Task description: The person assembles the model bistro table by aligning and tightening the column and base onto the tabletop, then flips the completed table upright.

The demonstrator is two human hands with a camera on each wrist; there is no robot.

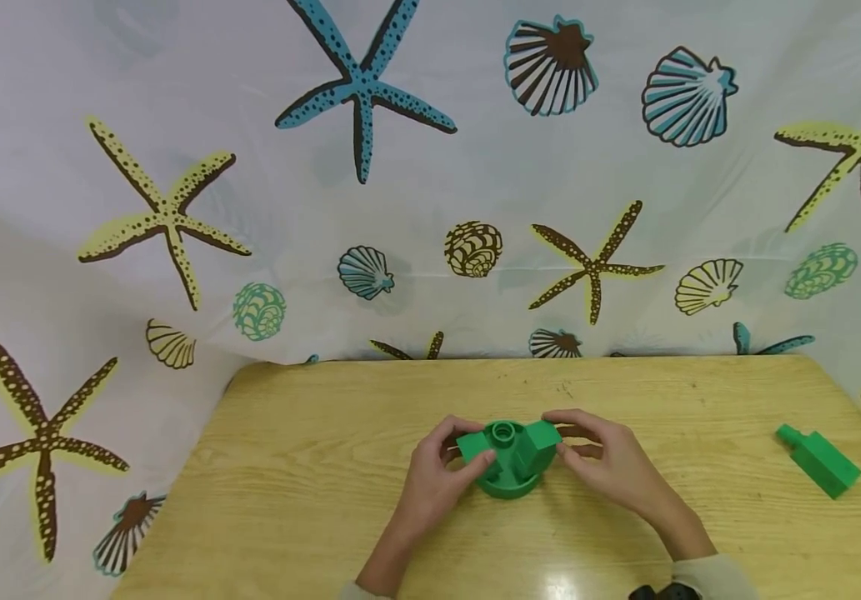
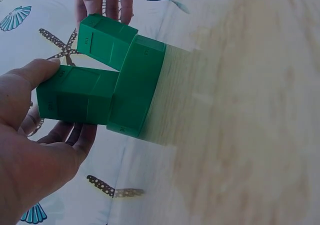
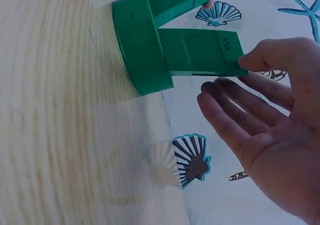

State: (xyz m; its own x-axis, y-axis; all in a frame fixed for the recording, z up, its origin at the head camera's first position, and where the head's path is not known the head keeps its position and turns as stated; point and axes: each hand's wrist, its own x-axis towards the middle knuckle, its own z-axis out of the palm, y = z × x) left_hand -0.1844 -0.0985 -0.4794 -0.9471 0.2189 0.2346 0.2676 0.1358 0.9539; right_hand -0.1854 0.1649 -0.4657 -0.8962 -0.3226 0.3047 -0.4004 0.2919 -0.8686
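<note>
A round green base (image 1: 508, 487) stands on the wooden table, with two green blocks rising from it and a small ring-shaped peg (image 1: 503, 432) at its back. My left hand (image 1: 433, 479) grips the left block (image 2: 75, 95) between thumb and fingers. On the other side, my right hand (image 1: 613, 462) pinches the top end of the right block (image 3: 202, 52) with thumb and index finger, the other fingers loosely bent below it. How the blocks' lower ends sit inside the base is partly hidden in both wrist views.
A green block with a narrow neck (image 1: 825, 464) lies on its side at the table's right. Behind the wooden table (image 1: 310, 467) hangs a white cloth (image 1: 430, 167) with starfish and shells. A dark object (image 1: 664, 592) shows at the bottom edge near the right sleeve.
</note>
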